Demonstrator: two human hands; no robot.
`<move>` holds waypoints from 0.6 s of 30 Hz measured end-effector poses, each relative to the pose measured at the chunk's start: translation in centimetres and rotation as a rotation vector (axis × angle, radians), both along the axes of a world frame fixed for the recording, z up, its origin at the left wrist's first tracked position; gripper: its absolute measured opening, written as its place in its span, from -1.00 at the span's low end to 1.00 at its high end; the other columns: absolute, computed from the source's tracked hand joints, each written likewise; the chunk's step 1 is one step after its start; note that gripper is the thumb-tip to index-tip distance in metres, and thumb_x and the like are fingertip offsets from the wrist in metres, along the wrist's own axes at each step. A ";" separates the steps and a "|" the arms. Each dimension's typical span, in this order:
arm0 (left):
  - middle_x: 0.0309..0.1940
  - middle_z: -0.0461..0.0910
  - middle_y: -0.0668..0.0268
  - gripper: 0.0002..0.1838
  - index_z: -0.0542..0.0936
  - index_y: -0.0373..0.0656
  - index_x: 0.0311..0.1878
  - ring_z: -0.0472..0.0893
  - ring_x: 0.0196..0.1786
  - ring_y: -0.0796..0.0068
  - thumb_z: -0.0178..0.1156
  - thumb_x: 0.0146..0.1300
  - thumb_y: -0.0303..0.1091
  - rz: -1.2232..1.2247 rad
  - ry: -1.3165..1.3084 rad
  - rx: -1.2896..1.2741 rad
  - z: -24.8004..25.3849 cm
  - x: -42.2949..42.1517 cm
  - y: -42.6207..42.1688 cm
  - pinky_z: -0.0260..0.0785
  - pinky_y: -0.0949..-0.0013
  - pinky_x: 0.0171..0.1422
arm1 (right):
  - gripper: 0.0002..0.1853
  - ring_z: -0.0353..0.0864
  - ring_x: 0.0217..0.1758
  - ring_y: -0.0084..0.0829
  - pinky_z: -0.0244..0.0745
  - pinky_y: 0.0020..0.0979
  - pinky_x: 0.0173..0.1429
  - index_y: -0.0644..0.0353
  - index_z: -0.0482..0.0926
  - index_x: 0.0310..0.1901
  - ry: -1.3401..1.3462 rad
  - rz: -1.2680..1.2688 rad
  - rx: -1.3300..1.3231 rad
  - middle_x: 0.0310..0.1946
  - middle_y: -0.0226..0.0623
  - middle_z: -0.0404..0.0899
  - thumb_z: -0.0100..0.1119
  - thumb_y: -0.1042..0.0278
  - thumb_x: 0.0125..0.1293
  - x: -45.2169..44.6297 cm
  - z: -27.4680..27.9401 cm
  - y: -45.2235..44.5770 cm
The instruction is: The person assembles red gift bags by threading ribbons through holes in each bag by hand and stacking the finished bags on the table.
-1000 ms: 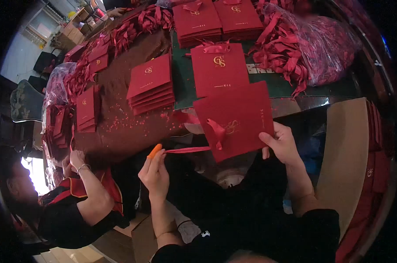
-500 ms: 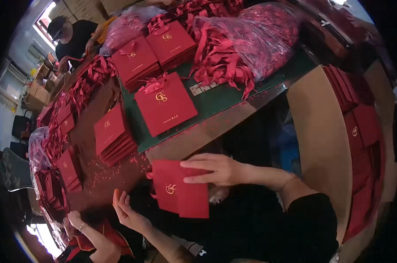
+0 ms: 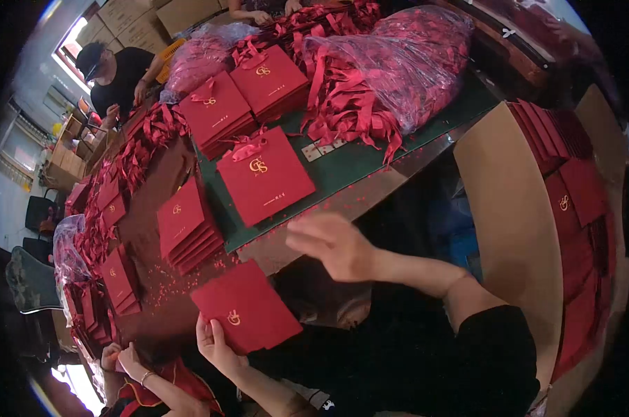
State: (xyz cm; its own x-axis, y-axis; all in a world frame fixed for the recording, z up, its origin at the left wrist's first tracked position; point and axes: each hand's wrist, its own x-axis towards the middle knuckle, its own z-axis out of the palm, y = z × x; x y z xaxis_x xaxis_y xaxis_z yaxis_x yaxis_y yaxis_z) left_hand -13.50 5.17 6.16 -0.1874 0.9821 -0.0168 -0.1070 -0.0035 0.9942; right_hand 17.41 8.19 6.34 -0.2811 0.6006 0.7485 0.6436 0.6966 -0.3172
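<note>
In my left hand (image 3: 220, 347) I hold a red paper gift bag (image 3: 259, 313) by its lower left edge, thumb on the face near the gold logo. The bag is tilted and hangs before my lap. My right hand (image 3: 335, 247) is in the air right above it, slightly blurred, fingers stretched out and holding nothing. It is near the corner of the table. Beyond it, on the green mat (image 3: 391, 174), lies another red gift bag (image 3: 269, 184) with a ribbon handle at its top.
Stacked red bags (image 3: 189, 222) stand on the brown table to the left. A clear plastic sack (image 3: 418, 62) of red ribbons lies at the back. On my right is a cardboard box (image 3: 509, 229) packed with bags. Other people (image 3: 120, 73) sit around the table.
The bag has passed from my right hand to my left and moved slightly left, turning. My right hand has let go and risen a little. My left hand has closed on the bag.
</note>
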 end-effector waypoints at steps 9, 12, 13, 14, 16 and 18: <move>0.17 0.46 0.02 -0.48 0.29 -0.32 0.34 0.56 0.11 0.31 0.10 0.32 -0.59 -0.011 -0.117 0.108 -0.4 5.3 2.6 0.51 0.30 0.12 | -0.39 0.29 0.28 -0.12 0.19 -0.06 0.32 0.04 0.46 0.20 -0.108 -0.085 0.004 0.21 -0.21 0.35 0.35 0.10 0.09 5.0 5.0 7.7; 0.16 0.48 0.01 -0.49 0.32 -0.35 0.32 0.56 0.10 0.32 0.13 0.29 -0.60 -0.021 -0.123 0.056 -0.2 5.8 2.9 0.48 0.29 0.15 | -0.21 0.09 0.45 -0.11 0.00 0.00 0.47 0.02 0.35 0.30 -0.464 0.032 -0.118 0.35 -0.15 0.20 0.39 0.00 0.00 1.6 4.0 8.2; 0.15 0.48 0.02 -0.49 0.33 -0.35 0.31 0.57 0.09 0.33 0.13 0.29 -0.60 -0.025 -0.145 0.071 -0.2 6.0 3.0 0.50 0.30 0.13 | -0.20 0.08 0.46 -0.11 -0.02 0.01 0.48 0.03 0.35 0.31 -0.554 0.014 -0.106 0.37 -0.15 0.19 0.38 -0.01 0.00 1.1 3.4 9.1; 0.15 0.49 0.02 -0.49 0.33 -0.36 0.31 0.58 0.08 0.34 0.13 0.29 -0.60 -0.030 -0.166 0.086 -0.1 6.1 3.0 0.51 0.30 0.11 | -0.19 0.07 0.47 -0.11 -0.03 0.01 0.49 0.04 0.35 0.31 -0.643 -0.006 -0.094 0.38 -0.15 0.17 0.38 -0.02 0.00 0.8 2.8 10.0; 0.07 0.56 0.10 -0.50 0.36 -0.36 0.28 0.58 0.06 0.42 0.12 0.25 -0.67 -0.003 -0.144 0.071 0.2 5.9 2.9 0.42 0.39 0.19 | -0.18 0.10 0.45 -0.11 -0.01 0.00 0.48 0.06 0.35 0.31 -0.635 -0.002 -0.089 0.37 -0.15 0.20 0.39 -0.05 -0.01 0.9 2.2 11.6; 0.06 0.57 0.12 -0.51 0.38 -0.36 0.27 0.58 0.04 0.44 0.12 0.24 -0.67 -0.022 -0.164 0.060 -0.2 5.4 2.6 0.44 0.40 0.16 | -0.18 0.13 0.43 -0.11 0.03 -0.02 0.45 0.06 0.37 0.30 -0.611 0.068 -0.140 0.35 -0.17 0.24 0.39 -0.10 -0.01 1.1 1.8 12.8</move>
State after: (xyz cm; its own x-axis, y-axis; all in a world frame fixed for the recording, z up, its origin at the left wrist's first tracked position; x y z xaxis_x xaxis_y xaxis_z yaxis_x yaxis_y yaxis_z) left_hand -8.08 7.78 6.00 -0.1654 0.9861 0.0130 -0.2684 -0.0577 0.9616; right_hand 18.52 20.95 8.16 -0.6739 0.6472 0.3564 0.6933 0.7207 0.0020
